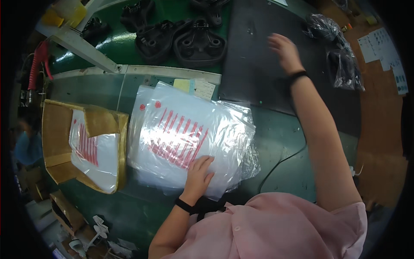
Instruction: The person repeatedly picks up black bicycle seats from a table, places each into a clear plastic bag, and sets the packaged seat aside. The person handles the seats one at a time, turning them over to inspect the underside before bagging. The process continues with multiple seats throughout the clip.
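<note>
My left hand [198, 178] rests on a stack of clear plastic bags [172, 125] with red printing, its fingers laid on the top bag near the lower edge and the thumb apart. No bag is visibly gripped. Far to the right, my right hand [285, 52] reaches over a black mat [263, 73], fingers stretched out and holding nothing. Both wrists carry black bands, and a dark cord runs down near the right forearm. At the mat's far right lie dark items wrapped in clear plastic [343, 64].
Left of the stack, an open cardboard box [58, 142] holds more printed bags. Several black moulded parts [199, 43] lie on a green surface beyond a pale metal rail [168, 73]. Paper slips [202, 88] poke out behind the bags. A red coiled cord [34, 64] hangs at far left.
</note>
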Action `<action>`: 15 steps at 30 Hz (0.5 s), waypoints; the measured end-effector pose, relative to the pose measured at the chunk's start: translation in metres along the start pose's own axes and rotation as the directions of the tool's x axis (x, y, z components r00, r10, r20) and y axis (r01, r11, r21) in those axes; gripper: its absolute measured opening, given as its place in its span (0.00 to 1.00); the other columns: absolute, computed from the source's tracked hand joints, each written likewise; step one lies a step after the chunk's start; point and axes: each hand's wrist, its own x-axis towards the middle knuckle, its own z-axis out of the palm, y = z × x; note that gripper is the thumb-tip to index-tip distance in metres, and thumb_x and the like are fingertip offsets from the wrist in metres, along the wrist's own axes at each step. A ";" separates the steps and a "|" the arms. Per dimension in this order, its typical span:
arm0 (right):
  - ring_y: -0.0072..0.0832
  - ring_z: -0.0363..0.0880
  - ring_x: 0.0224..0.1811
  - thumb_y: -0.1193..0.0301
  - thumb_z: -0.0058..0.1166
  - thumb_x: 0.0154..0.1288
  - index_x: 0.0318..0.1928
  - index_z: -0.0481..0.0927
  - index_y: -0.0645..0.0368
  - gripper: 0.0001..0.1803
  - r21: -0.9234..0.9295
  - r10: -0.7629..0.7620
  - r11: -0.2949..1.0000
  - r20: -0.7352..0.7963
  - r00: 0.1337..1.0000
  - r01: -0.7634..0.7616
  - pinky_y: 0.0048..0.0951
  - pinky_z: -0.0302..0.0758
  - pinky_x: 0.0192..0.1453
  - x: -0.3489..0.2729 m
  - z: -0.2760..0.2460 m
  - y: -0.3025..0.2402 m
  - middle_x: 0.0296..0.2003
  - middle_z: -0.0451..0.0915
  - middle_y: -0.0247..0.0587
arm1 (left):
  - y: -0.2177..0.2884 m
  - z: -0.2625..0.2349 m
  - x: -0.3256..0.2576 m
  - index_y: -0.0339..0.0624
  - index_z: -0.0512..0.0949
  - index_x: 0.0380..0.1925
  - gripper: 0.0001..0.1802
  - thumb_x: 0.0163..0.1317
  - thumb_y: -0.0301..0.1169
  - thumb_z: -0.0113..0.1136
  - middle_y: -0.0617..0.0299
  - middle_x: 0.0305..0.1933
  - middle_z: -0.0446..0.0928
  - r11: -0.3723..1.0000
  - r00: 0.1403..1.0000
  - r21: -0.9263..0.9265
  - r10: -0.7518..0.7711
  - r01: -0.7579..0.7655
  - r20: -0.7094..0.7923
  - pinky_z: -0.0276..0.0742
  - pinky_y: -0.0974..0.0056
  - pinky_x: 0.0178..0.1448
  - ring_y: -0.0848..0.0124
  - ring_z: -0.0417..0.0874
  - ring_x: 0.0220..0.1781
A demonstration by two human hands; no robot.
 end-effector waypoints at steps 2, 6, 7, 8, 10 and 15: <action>0.32 0.78 0.49 0.61 0.62 0.60 0.57 0.75 0.69 0.30 -0.294 -0.066 0.947 0.225 0.972 0.132 0.31 0.73 0.52 0.025 0.082 0.026 0.46 0.81 0.46 | -0.002 -0.003 0.004 0.44 0.75 0.55 0.27 0.52 0.23 0.63 0.56 0.57 0.73 1.000 1.000 -0.019 0.011 -0.010 0.014 0.65 0.53 0.63 0.53 0.70 0.57; 0.39 0.82 0.37 0.63 0.58 0.60 0.48 0.81 0.67 0.21 -0.328 0.164 0.941 0.233 0.959 -0.081 0.36 0.76 0.40 0.075 0.157 0.066 0.38 0.83 0.47 | -0.012 -0.006 0.015 0.45 0.77 0.51 0.23 0.52 0.22 0.61 0.59 0.54 0.75 0.996 0.999 -0.087 0.038 -0.037 0.009 0.67 0.54 0.60 0.54 0.72 0.54; 0.39 0.82 0.34 0.65 0.58 0.59 0.43 0.82 0.67 0.18 -0.296 0.129 0.954 0.238 0.962 -0.055 0.37 0.76 0.37 0.083 0.144 0.079 0.34 0.83 0.45 | -0.014 -0.006 0.016 0.45 0.78 0.50 0.22 0.52 0.23 0.61 0.59 0.53 0.76 0.993 0.998 -0.109 0.056 -0.054 0.015 0.67 0.54 0.59 0.55 0.73 0.53; 0.39 0.82 0.34 0.67 0.60 0.54 0.37 0.82 0.69 0.15 -0.398 -0.024 0.909 0.246 0.969 0.123 0.37 0.76 0.38 0.086 0.126 0.094 0.32 0.83 0.46 | -0.014 -0.005 0.016 0.45 0.78 0.49 0.21 0.52 0.23 0.61 0.60 0.52 0.76 0.994 0.998 -0.097 0.060 -0.058 0.022 0.67 0.54 0.58 0.55 0.73 0.52; 0.36 0.82 0.36 0.64 0.63 0.56 0.41 0.81 0.71 0.20 -0.311 -0.023 0.944 0.275 0.961 0.111 0.34 0.76 0.38 -0.003 0.144 0.063 0.31 0.82 0.49 | -0.018 0.006 0.009 0.45 0.79 0.47 0.19 0.53 0.23 0.60 0.61 0.51 0.77 0.995 0.997 -0.098 0.003 -0.010 -0.073 0.68 0.54 0.57 0.56 0.74 0.51; 0.47 0.70 0.60 0.76 0.59 0.52 0.61 0.69 0.63 0.32 -0.526 -0.504 0.488 0.481 0.717 0.696 0.41 0.67 0.65 -0.103 0.103 0.026 0.55 0.73 0.58 | -0.006 0.005 0.014 0.47 0.80 0.45 0.18 0.53 0.23 0.60 0.61 0.47 0.77 0.999 0.996 -0.052 -0.005 0.001 -0.088 0.68 0.55 0.56 0.57 0.74 0.50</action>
